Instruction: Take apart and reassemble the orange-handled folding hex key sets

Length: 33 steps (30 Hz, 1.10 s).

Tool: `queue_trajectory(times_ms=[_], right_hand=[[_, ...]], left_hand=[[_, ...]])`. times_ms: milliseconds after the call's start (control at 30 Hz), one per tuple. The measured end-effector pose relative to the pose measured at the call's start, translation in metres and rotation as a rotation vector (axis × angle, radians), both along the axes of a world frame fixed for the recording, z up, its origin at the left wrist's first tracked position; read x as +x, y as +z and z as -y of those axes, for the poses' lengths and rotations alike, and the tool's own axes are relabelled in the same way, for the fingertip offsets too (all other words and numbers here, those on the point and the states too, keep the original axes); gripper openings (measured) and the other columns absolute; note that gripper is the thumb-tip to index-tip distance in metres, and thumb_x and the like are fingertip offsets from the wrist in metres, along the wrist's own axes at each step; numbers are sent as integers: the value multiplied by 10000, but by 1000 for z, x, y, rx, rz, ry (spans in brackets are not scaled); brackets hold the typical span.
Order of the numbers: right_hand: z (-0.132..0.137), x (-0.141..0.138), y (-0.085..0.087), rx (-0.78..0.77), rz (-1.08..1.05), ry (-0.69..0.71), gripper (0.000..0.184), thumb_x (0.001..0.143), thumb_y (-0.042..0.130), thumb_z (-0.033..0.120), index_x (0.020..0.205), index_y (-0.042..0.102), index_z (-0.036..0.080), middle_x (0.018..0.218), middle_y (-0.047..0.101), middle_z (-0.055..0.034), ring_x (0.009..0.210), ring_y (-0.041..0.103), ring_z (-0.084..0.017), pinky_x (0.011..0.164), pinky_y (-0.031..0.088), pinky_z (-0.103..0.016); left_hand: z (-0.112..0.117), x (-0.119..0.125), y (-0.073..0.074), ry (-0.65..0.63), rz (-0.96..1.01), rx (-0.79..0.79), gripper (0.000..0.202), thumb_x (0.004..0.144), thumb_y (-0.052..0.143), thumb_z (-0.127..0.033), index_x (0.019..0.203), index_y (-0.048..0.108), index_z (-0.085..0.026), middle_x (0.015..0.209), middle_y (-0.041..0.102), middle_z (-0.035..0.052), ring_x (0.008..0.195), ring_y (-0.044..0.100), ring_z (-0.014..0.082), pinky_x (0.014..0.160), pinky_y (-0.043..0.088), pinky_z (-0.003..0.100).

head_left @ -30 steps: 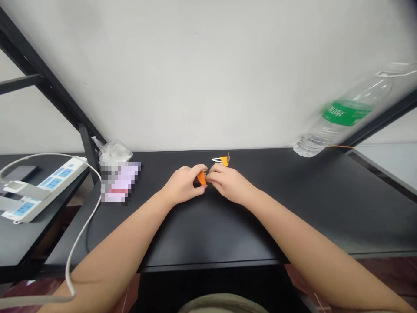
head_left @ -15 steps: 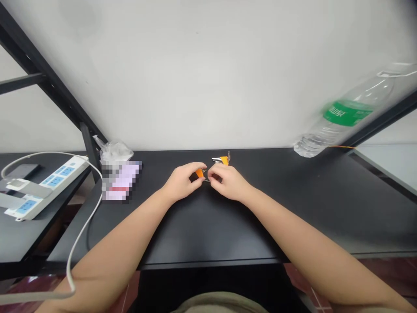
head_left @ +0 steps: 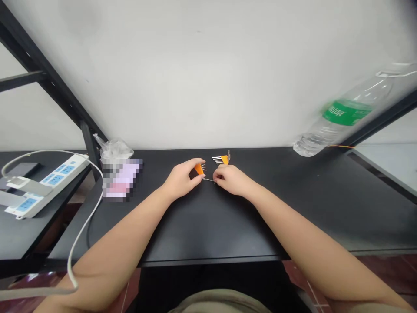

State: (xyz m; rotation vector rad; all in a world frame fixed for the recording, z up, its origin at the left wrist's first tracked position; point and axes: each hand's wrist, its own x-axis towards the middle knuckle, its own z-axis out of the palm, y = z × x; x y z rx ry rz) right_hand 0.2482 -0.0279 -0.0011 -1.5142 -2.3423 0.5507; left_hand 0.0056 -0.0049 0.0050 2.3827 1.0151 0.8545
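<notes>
The holders (head_left: 199,169) look like plastic, their keys (head_left: 208,180) shiny metal, the tabletop (head_left: 211,226) smooth with a soft sheen.

So there's a little orange holder (head_left: 199,170) pinched between the left thumb and fingers (head_left: 194,162), tilted a bit and partly hidden, with shiny metal tips poking out toward the right fingers (head_left: 218,173). A thin silver rod (head_left: 208,179) lies nearly level, bridging the gap from left thumb to right fingertips.
</notes>
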Motion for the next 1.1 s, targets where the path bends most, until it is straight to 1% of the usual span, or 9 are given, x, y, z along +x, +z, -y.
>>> queue_trajectory(times_ms=[100,233,500,667,733,800,867,967,1100], right_hand=[[1,0,4,-12,17,14,190,911,569,141,836,732,203,898,706,-54,808,632,-179,776,480,-297],[3,2,10,-47,32,32,190,882,586,118,843,744,216,870,736,-44,796,648,-189,764,478,-300],[5,1,15,-141,95,-10,147,833,613,114,793,716,211,807,734,-30,714,643,-167,668,438,-274],[11,-4,20,-194,219,-22,67,791,638,140,772,672,195,781,707,-42,661,610,-165,599,391,-275],[14,-5,21,-167,275,-49,63,767,639,143,729,627,191,770,690,-49,646,588,-170,567,362,-282],[16,-5,21,-108,267,-57,94,758,629,136,706,576,194,754,668,-43,646,570,-169,561,347,-283],[15,-4,20,-44,163,-26,105,776,607,129,729,547,200,745,647,-21,648,555,-156,580,358,-275],[13,-3,18,54,-35,35,90,827,564,122,806,550,209,768,631,3,668,547,-141,635,393,-265],[11,-5,16,172,-137,52,104,848,552,104,834,565,207,802,623,-6,702,539,-148,679,411,-276]], left_hand=[[0,-1,0,38,-22,-6,493,907,657,-313,1384,545,-263,1297,689,29,1102,688,199,957,555,327],[-1,-1,-1,67,-28,17,513,898,662,-306,1393,534,-261,1362,658,36,1173,666,215,1017,534,349],[-2,-2,-2,67,-27,17,514,898,664,-308,1392,530,-257,1327,673,37,1142,677,208,993,543,341],[-3,-1,-3,60,-34,6,528,891,667,-300,1399,526,-260,1342,664,35,1144,675,213,1011,533,346],[-3,-1,-4,62,-39,-8,541,888,670,-305,1406,519,-262,1340,665,34,1142,676,216,1008,536,346],[-4,-1,-4,67,-39,-23,557,879,678,-306,1409,513,-265,1341,667,31,1154,674,218,1012,537,346],[-4,-2,-5,75,-36,-32,569,870,686,-304,1410,508,-271,1336,672,25,1159,676,215,1009,541,344],[-4,-2,-5,80,-27,-35,578,864,693,-314,1410,506,-272,1300,691,22,1139,686,208,991,549,339],[-3,-2,-5,73,1,-35,588,858,702,-321,1409,509,-257,1270,704,34,1115,696,202,972,558,331]])
